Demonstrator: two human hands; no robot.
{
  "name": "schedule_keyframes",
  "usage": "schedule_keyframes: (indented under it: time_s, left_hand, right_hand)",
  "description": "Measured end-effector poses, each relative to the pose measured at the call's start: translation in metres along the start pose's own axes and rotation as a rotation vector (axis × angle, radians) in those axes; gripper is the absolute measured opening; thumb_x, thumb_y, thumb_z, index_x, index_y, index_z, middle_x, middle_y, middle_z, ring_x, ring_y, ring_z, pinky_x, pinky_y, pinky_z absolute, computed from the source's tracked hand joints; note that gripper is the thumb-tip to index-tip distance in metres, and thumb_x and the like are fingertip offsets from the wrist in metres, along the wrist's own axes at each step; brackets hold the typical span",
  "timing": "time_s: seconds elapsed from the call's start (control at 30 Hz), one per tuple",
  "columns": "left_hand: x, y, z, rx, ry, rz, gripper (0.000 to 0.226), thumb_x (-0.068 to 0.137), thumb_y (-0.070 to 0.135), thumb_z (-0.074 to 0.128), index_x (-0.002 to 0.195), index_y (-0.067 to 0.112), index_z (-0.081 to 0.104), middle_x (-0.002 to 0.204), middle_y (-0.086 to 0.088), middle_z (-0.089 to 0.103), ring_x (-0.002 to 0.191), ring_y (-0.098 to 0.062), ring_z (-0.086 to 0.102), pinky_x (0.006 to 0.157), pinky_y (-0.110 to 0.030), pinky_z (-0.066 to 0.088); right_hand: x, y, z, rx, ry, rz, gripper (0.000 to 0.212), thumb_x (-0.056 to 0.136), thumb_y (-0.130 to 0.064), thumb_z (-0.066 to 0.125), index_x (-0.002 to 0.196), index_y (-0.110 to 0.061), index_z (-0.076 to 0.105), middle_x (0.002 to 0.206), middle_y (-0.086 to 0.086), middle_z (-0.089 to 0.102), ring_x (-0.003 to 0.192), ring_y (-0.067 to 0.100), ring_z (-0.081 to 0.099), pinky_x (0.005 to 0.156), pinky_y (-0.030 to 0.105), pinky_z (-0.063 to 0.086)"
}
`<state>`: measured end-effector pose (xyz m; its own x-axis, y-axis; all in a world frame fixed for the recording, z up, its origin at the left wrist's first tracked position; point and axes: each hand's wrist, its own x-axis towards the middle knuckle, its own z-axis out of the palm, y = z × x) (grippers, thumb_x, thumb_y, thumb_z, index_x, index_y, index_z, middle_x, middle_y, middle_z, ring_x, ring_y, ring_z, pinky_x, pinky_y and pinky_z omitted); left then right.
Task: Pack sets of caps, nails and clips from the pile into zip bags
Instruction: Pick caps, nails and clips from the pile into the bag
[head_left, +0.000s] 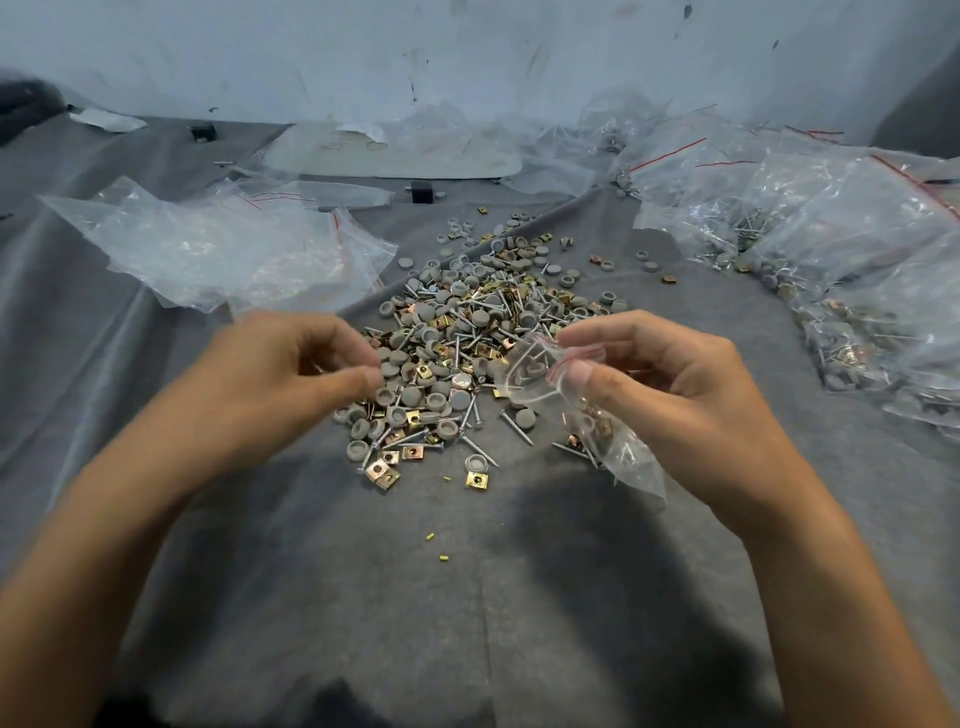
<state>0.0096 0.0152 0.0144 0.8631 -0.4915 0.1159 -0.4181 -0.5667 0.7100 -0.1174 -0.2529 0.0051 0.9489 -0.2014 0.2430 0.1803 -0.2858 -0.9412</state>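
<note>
A pile (467, 332) of grey round caps, silver nails and brass square clips lies on the grey cloth in the middle. My right hand (670, 395) pinches the red-striped mouth of a small clear zip bag (587, 415), which hangs down with a few parts inside. My left hand (280, 379) hovers at the pile's left edge, thumb and fingers pinched around a grey cap (388, 370).
Empty clear zip bags (223, 249) lie heaped at the left. Filled bags (831, 260) are stacked along the right. A flat grey board (395, 156) and two small black blocks (422, 191) sit near the back wall. Tiny yellow bits (430, 536) dot the cloth in front.
</note>
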Motion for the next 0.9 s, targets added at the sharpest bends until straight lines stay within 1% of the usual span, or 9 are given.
schedule_keyframes:
  time_s: [0.03, 0.1, 0.17, 0.3, 0.47, 0.57, 0.73, 0.83, 0.9]
  left_hand:
    - [-0.002, 0.0, 0.001, 0.069, -0.096, -0.011, 0.007, 0.081, 0.028, 0.08, 0.081, 0.033, 0.075, 0.074, 0.01, 0.073, 0.071, -0.009, 0.068, 0.073, -0.034, 0.056]
    - [-0.006, 0.002, 0.008, 0.253, -0.267, -0.028, 0.01, 0.081, 0.036, 0.079, 0.078, 0.042, 0.072, 0.07, 0.023, 0.069, 0.066, 0.005, 0.062, 0.062, -0.016, 0.045]
    - [-0.01, 0.004, 0.014, 0.424, -0.324, -0.047, 0.008, 0.08, 0.045, 0.078, 0.078, 0.042, 0.07, 0.071, 0.033, 0.065, 0.069, 0.013, 0.059, 0.059, -0.013, 0.039]
    - [-0.014, 0.003, 0.021, 0.57, -0.275, -0.087, 0.027, 0.074, 0.06, 0.075, 0.086, 0.039, 0.065, 0.076, 0.024, 0.064, 0.075, 0.006, 0.056, 0.062, -0.016, 0.035]
    - [-0.016, 0.009, 0.028, 0.629, -0.244, -0.034, 0.03, 0.079, 0.057, 0.073, 0.097, 0.035, 0.063, 0.089, 0.02, 0.064, 0.087, -0.004, 0.056, 0.061, -0.015, 0.033]
    - [-0.016, 0.011, 0.032, 0.633, -0.256, 0.028, 0.02, 0.083, 0.046, 0.069, 0.095, 0.032, 0.064, 0.084, 0.018, 0.066, 0.083, -0.004, 0.056, 0.058, -0.008, 0.03]
    - [-0.015, 0.009, 0.034, 0.572, -0.27, 0.09, 0.012, 0.083, 0.041, 0.07, 0.089, 0.032, 0.064, 0.075, 0.018, 0.065, 0.075, 0.003, 0.057, 0.058, -0.01, 0.035]
    - [-0.014, 0.01, 0.034, 0.446, -0.181, 0.134, 0.011, 0.081, 0.037, 0.074, 0.079, 0.035, 0.063, 0.07, 0.021, 0.065, 0.07, 0.005, 0.059, 0.061, -0.011, 0.04]
    - [-0.013, 0.01, 0.035, 0.246, -0.111, 0.161, 0.011, 0.08, 0.031, 0.077, 0.079, 0.035, 0.067, 0.072, 0.022, 0.067, 0.067, 0.003, 0.063, 0.063, -0.018, 0.048]
  right_hand:
    - [0.0, 0.0, 0.0, -0.004, 0.0, 0.0, 0.021, 0.091, -0.005, 0.074, 0.107, -0.02, 0.076, 0.096, 0.003, 0.077, 0.083, 0.01, 0.071, 0.077, 0.023, 0.057]
    - [0.0, 0.001, 0.001, -0.014, -0.003, -0.004, 0.021, 0.091, -0.006, 0.074, 0.107, -0.021, 0.077, 0.096, 0.002, 0.077, 0.084, 0.01, 0.072, 0.077, 0.022, 0.057]
    - [0.0, 0.001, 0.001, -0.009, -0.007, -0.005, 0.021, 0.091, -0.007, 0.074, 0.106, -0.022, 0.077, 0.096, 0.002, 0.077, 0.085, 0.011, 0.072, 0.077, 0.022, 0.057]
    - [0.0, 0.001, 0.001, -0.008, -0.007, -0.003, 0.021, 0.091, -0.009, 0.075, 0.105, -0.024, 0.077, 0.096, 0.003, 0.077, 0.086, 0.014, 0.072, 0.078, 0.028, 0.058]
    - [0.0, 0.0, 0.002, 0.004, -0.021, -0.01, 0.021, 0.091, -0.007, 0.074, 0.106, -0.021, 0.076, 0.094, 0.002, 0.077, 0.082, 0.008, 0.073, 0.074, 0.019, 0.056]
    - [0.0, 0.0, 0.002, 0.003, -0.023, -0.008, 0.021, 0.091, -0.006, 0.073, 0.107, -0.021, 0.076, 0.094, 0.001, 0.077, 0.081, 0.007, 0.072, 0.074, 0.019, 0.056]
    - [-0.001, -0.001, 0.002, 0.001, -0.032, -0.006, 0.021, 0.091, -0.006, 0.073, 0.106, -0.02, 0.076, 0.092, 0.0, 0.077, 0.08, 0.006, 0.072, 0.073, 0.019, 0.056]
    - [-0.001, -0.001, 0.002, -0.025, -0.037, -0.002, 0.021, 0.091, -0.009, 0.074, 0.106, -0.024, 0.077, 0.093, 0.002, 0.076, 0.082, 0.018, 0.072, 0.076, 0.031, 0.058]
    - [-0.002, 0.0, 0.002, -0.039, -0.043, -0.003, 0.02, 0.091, -0.012, 0.075, 0.106, -0.026, 0.077, 0.094, 0.003, 0.076, 0.089, 0.029, 0.07, 0.08, 0.039, 0.058]
